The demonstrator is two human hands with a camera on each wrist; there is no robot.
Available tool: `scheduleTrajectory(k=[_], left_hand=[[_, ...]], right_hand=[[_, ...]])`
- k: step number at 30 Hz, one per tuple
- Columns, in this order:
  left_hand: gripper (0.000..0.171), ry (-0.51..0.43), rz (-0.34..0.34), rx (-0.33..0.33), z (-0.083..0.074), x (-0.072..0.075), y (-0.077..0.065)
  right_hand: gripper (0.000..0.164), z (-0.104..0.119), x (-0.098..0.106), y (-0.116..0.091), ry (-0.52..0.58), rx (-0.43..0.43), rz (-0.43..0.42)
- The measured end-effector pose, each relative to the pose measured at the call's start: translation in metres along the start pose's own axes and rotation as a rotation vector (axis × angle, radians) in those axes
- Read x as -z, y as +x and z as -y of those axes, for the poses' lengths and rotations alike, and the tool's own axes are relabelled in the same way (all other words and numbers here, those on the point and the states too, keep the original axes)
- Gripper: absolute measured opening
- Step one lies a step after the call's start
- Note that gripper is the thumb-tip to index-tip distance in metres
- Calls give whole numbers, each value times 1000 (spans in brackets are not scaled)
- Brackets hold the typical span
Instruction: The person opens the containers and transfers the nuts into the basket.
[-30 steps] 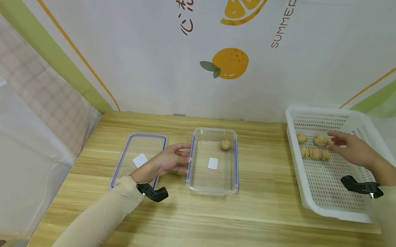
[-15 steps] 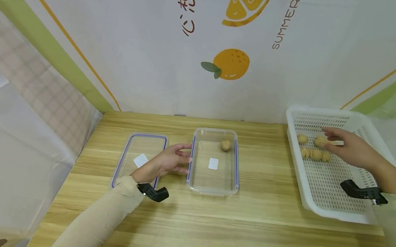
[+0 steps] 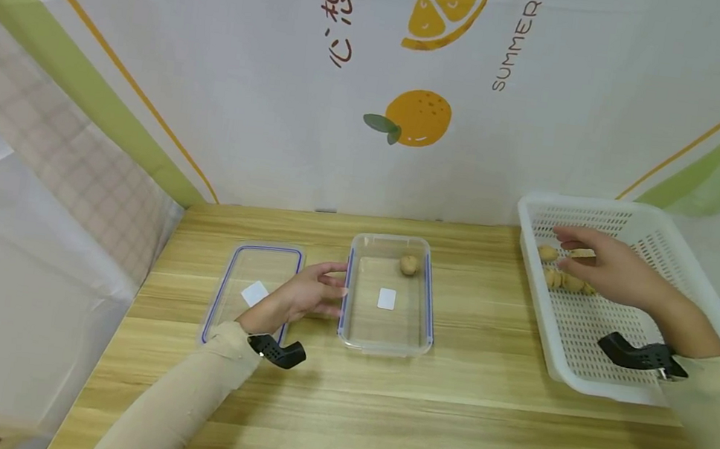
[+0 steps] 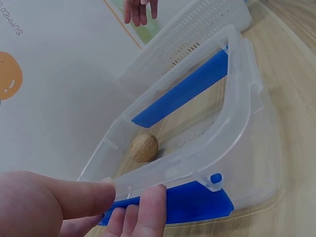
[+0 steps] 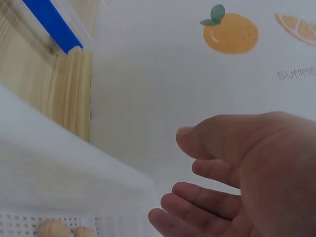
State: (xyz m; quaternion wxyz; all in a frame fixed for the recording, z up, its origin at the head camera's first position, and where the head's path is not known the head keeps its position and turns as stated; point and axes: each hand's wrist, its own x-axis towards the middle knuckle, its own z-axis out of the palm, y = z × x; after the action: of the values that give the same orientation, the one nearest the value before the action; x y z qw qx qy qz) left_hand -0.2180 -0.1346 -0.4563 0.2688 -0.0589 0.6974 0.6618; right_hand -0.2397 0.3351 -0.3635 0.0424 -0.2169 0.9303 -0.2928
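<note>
A clear plastic container [image 3: 385, 346] with blue clasps stands mid-table, and one walnut [image 3: 408, 264] lies at its far end. My left hand [image 3: 325, 289] rests against its left wall, thumb along the rim and straight fingers on the outside. The left wrist view shows these fingers [image 4: 143, 210] on the blue clasp and the walnut [image 4: 144, 147] inside. My right hand [image 3: 574, 252] hovers in the white perforated basket [image 3: 583, 383] over several walnuts [image 3: 547, 253]. In the right wrist view that hand [image 5: 222, 177] is loosely spread with nothing in it, above the walnuts [image 5: 53, 228].
The container's clear lid [image 3: 240, 270] with a blue seal lies flat on the wooden table just left of my left hand. A printed backdrop closes off the table's far edge. The basket sits at the right end of the table.
My right hand has slid left inside the basket, toward the walnuts in its far left corner. The left hand and the container have stayed put.
</note>
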Motion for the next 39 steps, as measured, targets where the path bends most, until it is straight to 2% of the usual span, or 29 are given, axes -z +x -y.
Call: scheduleTrajectory(k=[7,15,22,27,39], left_hand=[[60,12,0,-2,-1,-1,-1],[60,10,7,-7,1,0,0],[60,17,8,-8,0,0,1],[60,21,3,1,-1,-1,-1],[60,14,9,-9,-1,0,0]], right_hand=[[55,23,-11,3,73,83,43],[53,47,-30,16,69,98,84],[53,64,-49,26,42,73,109],[55,80,-67,33,108,38,137],[56,106,-105,53,214,7,124]])
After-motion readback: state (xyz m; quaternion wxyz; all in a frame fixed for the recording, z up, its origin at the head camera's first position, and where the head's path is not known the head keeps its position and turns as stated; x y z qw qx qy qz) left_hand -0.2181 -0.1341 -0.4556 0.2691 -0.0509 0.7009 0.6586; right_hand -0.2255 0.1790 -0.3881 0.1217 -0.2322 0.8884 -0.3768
